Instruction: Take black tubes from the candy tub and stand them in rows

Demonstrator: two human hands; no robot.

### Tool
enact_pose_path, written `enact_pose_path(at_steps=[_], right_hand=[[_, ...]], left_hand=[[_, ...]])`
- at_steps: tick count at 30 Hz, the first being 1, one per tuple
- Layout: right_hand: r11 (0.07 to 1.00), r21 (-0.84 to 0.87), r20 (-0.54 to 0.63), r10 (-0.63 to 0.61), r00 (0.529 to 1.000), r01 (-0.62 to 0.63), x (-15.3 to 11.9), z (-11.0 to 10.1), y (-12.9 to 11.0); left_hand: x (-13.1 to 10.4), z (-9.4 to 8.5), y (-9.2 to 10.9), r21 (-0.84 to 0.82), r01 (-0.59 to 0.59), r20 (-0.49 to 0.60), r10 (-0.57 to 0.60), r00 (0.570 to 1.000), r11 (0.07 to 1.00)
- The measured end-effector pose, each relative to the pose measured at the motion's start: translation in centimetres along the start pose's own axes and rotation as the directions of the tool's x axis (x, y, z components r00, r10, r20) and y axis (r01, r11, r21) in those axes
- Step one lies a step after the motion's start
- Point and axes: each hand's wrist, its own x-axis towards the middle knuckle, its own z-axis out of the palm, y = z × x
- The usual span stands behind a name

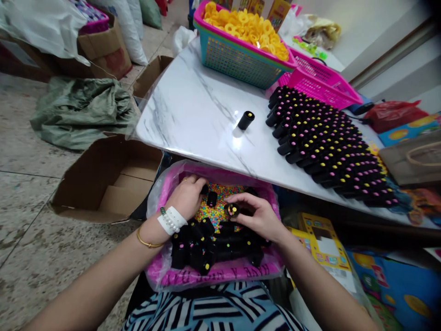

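Observation:
A pink basket (161,271) lined with clear plastic rests at my lap, with tiny multicoloured beads (211,212) inside. In my right hand (258,215) is a black tube (232,210), its open end facing me with yellow and other coloured bits inside. My left hand (186,195) is curled at the basket's far left, closed on a black piece (205,189) that is mostly hidden by its fingers. A short black cylinder (212,198) lies on the beads between both hands. Several more black tubes (227,248), some with coloured dots, are heaped at the near side.
On the marbled table (186,101) stands a single black tube (246,120). Rows of black tubes (324,142) with pink and yellow dots fill its right. Behind is a teal basket (237,69) of yellow rings (248,27). A cardboard box (106,184) sits left.

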Motion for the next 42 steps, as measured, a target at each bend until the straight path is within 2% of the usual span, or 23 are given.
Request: enact_pose_path(at_steps=[2, 4, 6, 8, 12, 15, 19, 22, 24, 26, 29, 31, 33, 37, 40, 42], right_hand=[[0.97, -0.203, -0.081, -0.152, 0.985, 0.133, -0.1, -0.3, -0.8], [0.869, -0.437, -0.058, -0.284, 0.957, 0.232, 0.0, -0.6, -1.1], [0.755, -0.594, 0.019, -0.331, 0.943, 0.277, 0.0, -0.7, -0.8], [0.708, -0.649, 0.049, -0.327, 0.944, 0.279, -0.1, -0.9, -0.3], [0.774, -0.591, -0.025, -0.302, 0.953, 0.23, -0.5, -0.8, 0.9], [0.768, -0.601, -0.02, -0.29, 0.957, 0.22, -0.7, -0.5, 1.5], [0.773, -0.605, -0.033, -0.266, 0.963, 0.193, -0.8, -0.1, 1.9], [0.829, -0.538, -0.091, -0.24, 0.967, 0.155, -0.8, 0.0, 1.7], [0.914, -0.395, -0.135, -0.156, 0.979, 0.091, -0.8, 0.1, 1.4], [0.987, -0.162, -0.146, -0.024, 0.989, 0.0, -0.8, 0.1, 0.9], [0.974, 0.211, -0.084, 0.097, 0.992, -0.078, -0.9, 0.3, 0.0], [0.945, 0.321, -0.057, 0.094, 0.994, -0.071, -0.9, 0.5, -0.6], [0.964, 0.26, -0.055, 0.061, 0.997, -0.044, -0.8, 0.7, -1.3], [0.998, -0.028, -0.057, -0.064, 0.996, 0.062, -0.3, 0.8, -2.3], [0.985, -0.112, -0.097, -0.14, 0.985, 0.128, -0.2, 0.7, -2.8], [0.982, -0.132, -0.094, -0.146, 0.985, 0.133, -0.4, 0.5, -3.1]], left_hand=[[0.1, 0.1, 0.1, -0.01, -0.014, -0.002, 0.014, 1.0, 1.0], [0.2, 0.1, 0.3, -0.012, -0.015, 0.009, 0.015, 1.0, 1.0], [0.2, 0.2, 0.4, -0.008, -0.012, 0.022, 0.012, 1.0, 1.0], [0.2, 0.1, 0.4, -0.008, -0.009, 0.042, 0.01, 0.999, 1.0], [0.1, 0.0, 0.3, -0.019, -0.006, 0.082, 0.008, 0.997, 1.0], [0.0, -0.1, 0.3, -0.008, -0.003, 0.083, 0.003, 0.997, 1.0], [0.0, -0.2, 0.4, 0.007, 0.0, 0.099, -0.001, 0.995, 1.0], [0.1, -0.1, 0.5, 0.007, -0.006, 0.114, 0.005, 0.993, 1.0], [0.1, -0.1, 0.5, -0.016, -0.022, 0.114, 0.024, 0.993, 1.0], [0.1, 0.0, 0.4, -0.053, -0.05, 0.11, 0.056, 0.992, 0.997], [0.1, 0.2, 0.3, -0.095, -0.083, 0.107, 0.093, 0.99, 0.992], [0.2, 0.2, 0.3, -0.102, -0.084, 0.112, 0.095, 0.989, 0.991], [0.2, 0.2, 0.4, -0.102, -0.079, 0.115, 0.091, 0.989, 0.992], [0.3, 0.1, 0.5, -0.101, -0.072, 0.121, 0.084, 0.989, 0.992], [0.2, 0.1, 0.4, -0.112, -0.075, 0.124, 0.089, 0.988, 0.991], [0.2, 0.1, 0.3, -0.122, -0.07, 0.119, 0.084, 0.989, 0.99]])
